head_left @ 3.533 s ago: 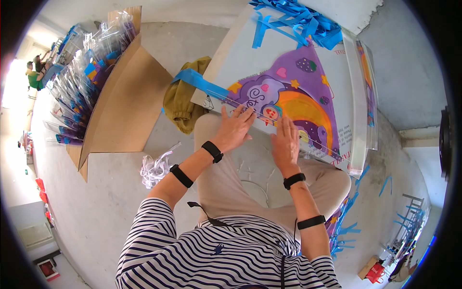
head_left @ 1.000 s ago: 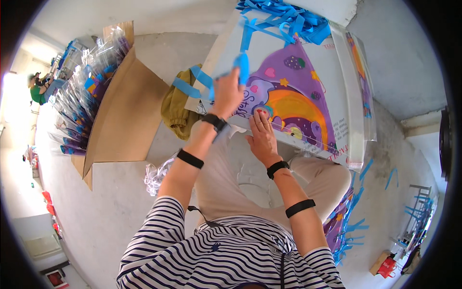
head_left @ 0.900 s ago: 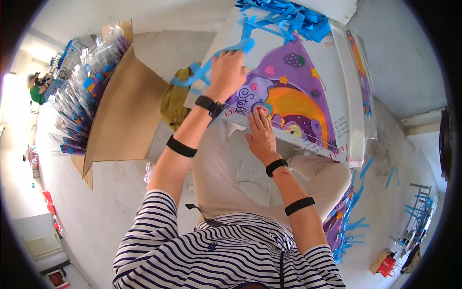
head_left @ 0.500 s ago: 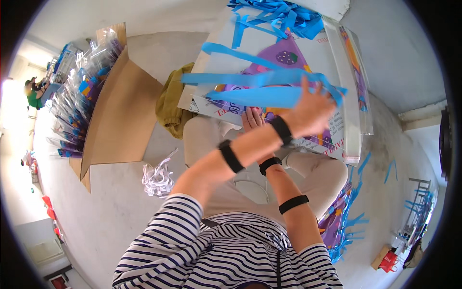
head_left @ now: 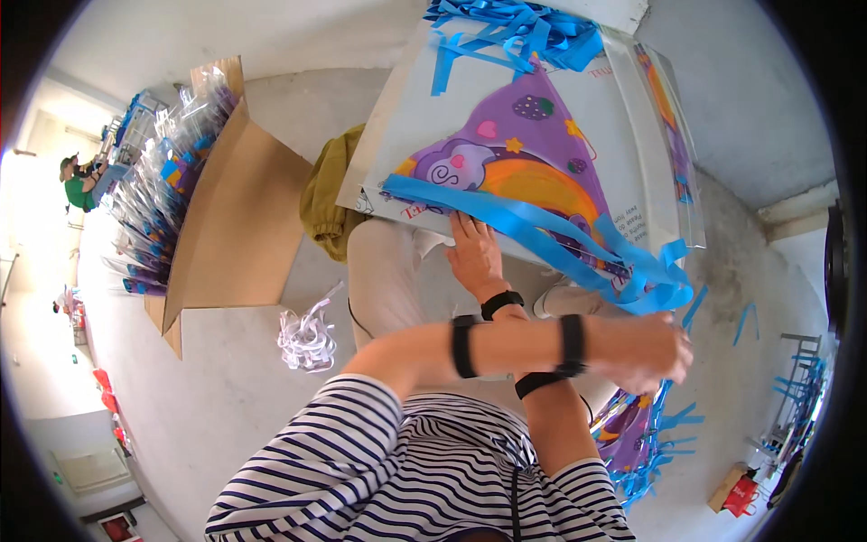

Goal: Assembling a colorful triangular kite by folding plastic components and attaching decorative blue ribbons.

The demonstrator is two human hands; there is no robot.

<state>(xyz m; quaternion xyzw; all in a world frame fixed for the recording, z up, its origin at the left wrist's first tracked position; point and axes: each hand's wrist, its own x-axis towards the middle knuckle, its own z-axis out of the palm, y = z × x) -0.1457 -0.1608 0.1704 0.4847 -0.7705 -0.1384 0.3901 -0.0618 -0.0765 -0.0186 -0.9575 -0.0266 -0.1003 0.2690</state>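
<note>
A purple triangular kite (head_left: 533,135) printed with a rainbow, stars and berries lies on a white printed board (head_left: 397,135) in front of me. Long blue ribbon strips (head_left: 533,221) run across its near edge and bunch into loops at the right corner. My right hand (head_left: 476,257) rests on that near edge, fingers stretched out flat, beside the ribbons. Crossing over my right forearm, my left hand (head_left: 641,352) is right of my lap, just below the bunched ribbon ends. Motion smears its fingers, so I cannot see whether anything is in them.
A pile of blue ribbons (head_left: 533,36) lies at the board's far end. To the left stand a cardboard box (head_left: 239,217) with plastic-wrapped packets (head_left: 149,208), an olive cloth (head_left: 332,194) and white ribbons (head_left: 307,339). More purple kites (head_left: 628,434) lie by my right leg.
My left hand has swung from above the kite down to the right. The blue ribbons have dropped along the near edge, uncovering the kite's print. My right hand stays on the edge.
</note>
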